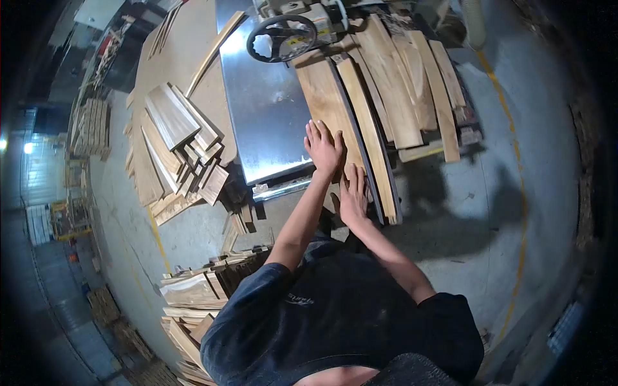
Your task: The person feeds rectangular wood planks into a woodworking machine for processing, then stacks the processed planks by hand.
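Note:
A wide wooden board (pixel 322 87) lies lengthwise on the shiny metal machine table (pixel 267 119), along a dark guide rail (pixel 353 119). My left hand (pixel 324 151) rests flat on this board with its fingers spread. Close behind it, my right hand (pixel 353 196) lies at the board's near end beside the rail, fingers stretched forward. Neither hand is wrapped round anything. The board's far end passes beneath a machine head with a black handwheel (pixel 282 38). Part of the near end is hidden under my hands.
Right of the rail, a long narrow strip (pixel 368 135) and several loose boards (pixel 389 83) lie side by side. Stacked planks (pixel 170 116) fill the side table (pixel 193 38) on the left. More wood pieces (pixel 190 293) are piled by my left side.

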Tool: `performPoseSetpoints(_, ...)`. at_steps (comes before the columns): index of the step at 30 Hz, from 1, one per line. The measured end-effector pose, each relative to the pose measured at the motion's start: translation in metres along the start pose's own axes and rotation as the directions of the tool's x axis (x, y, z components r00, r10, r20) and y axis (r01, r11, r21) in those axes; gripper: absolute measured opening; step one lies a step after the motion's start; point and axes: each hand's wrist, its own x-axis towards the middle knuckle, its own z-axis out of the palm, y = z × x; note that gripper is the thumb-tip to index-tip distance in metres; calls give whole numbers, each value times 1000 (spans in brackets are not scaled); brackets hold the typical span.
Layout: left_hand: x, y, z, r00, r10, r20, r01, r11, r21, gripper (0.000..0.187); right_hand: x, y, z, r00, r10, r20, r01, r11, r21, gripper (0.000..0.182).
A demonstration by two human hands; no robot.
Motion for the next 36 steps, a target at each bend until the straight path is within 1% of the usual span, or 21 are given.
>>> performPoseSetpoints(3,44,0,9,999,-7,-40,7,1000,5,66,40,-9,-15,996,65,65,-71,993,95,57)
performPoseSetpoints(5,74,-5,15,999,-34,-41,35,999,17,63,70,-5,2,994,41,105,-39,999,-19,60)
performPoseSetpoints(7,98,-8,23,997,-6,-74,6,1000,6,62,95,-16,-2,998,58,31,-61,991,120,61)
performPoseSetpoints(8,112,-11,25,997,-21,-68,19,999,-37,60,111,-17,-8,991,57,120,-66,995,72,63)
performPoseSetpoints(9,123,-15,32,996,-41,-77,38,998,-45,60,129,-19,-17,992,24,122,-46,982,181,66)
performPoseSetpoints(11,147,-18,37,993,-36,-113,31,998,-52,59,152,-29,-8,992,29,125,-28,1000,-9,71)
performPoseSetpoints(13,163,-24,39,995,-53,-87,44,994,-103,58,170,-39,-4,998,18,62,-16,1000,-22,78)
performPoseSetpoints(16,203,-53,33,966,-61,-253,23,988,-151,43,193,-43,-3,999,1,50,1,999,-44,77)
performPoseSetpoints(18,233,-102,20,998,-17,56,46,823,-566,26,207,-41,-1,1000,-4,16,5,998,-61,79)
performPoseSetpoints(19,256,-130,3,999,22,-24,-31,861,-507,17,216,-44,-4,1000,1,14,0,996,-84,79)
performPoseSetpoints(20,281,-162,-4,912,72,-404,-261,862,-434,22,222,-50,-7,998,38,44,-36,997,-63,81)
performPoseSetpoints(22,340,-244,-36,874,53,-483,-222,928,-300,21,236,-53,-5,994,90,62,-88,995,-36,86)
performPoseSetpoints(23,359,-293,-45,951,-175,-254,114,965,-237,19,245,-55,-5,994,103,45,-101,994,-45,86)
performPoseSetpoints(25,405,-395,-50,908,-248,-337,305,944,128,47,260,-60,-8,983,154,102,-148,987,-68,88)
performPoseSetpoints(26,415,-399,-90,894,-424,-144,444,884,148,55,270,-65,-12,971,201,133,-189,977,-96,88)
performPoseSetpoints(27,430,-457,-67,892,-440,-107,451,843,294,56,279,-67,-15,971,213,112,-202,974,-98,88)
performPoseSetpoints(28,437,-467,-79,891,-453,30,427,860,280,56,288,-69,-18,963,225,149,-209,971,-113,88)
performPoseSetpoints(31,435,-440,-88,853,-497,157,430,842,325,52,318,-67,-27,919,294,263,-284,956,-74,87)
performPoseSetpoints(33,407,-408,-77,891,-431,144,389,887,250,49,327,-40,-6,951,179,253,-228,957,182,84)
performPoseSetpoints(35,367,-381,-53,925,-353,142,328,929,172,48,330,-38,-10,970,124,211,-177,951,252,75)
performPoseSetpoints(36,339,-368,-38,938,-344,44,345,937,-46,52,329,-29,4,987,106,118,-136,949,283,71)
